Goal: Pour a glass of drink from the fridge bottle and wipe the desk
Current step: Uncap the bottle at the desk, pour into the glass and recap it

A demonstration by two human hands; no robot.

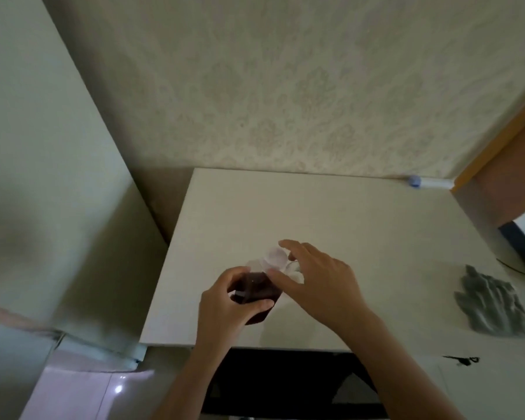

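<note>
**Bottle on the desk, pouring not yet begun**

While the left hand (pixel 228 301) is gripping the dark drink bottle (pixel 253 291) at lower centre of the frame, the right hand (pixel 315 280) is reaching with loosely spread fingers to its white cap (pixel 275 257). No glass is showing, so pouring appears to be pending. Wiping is also waiting: the grey cloth (pixel 491 307) is lying untouched at right on the desk (pixel 346 213).

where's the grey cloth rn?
Head view: grey cloth lies crumpled on the desk at its right side, apart from both hands.
</note>
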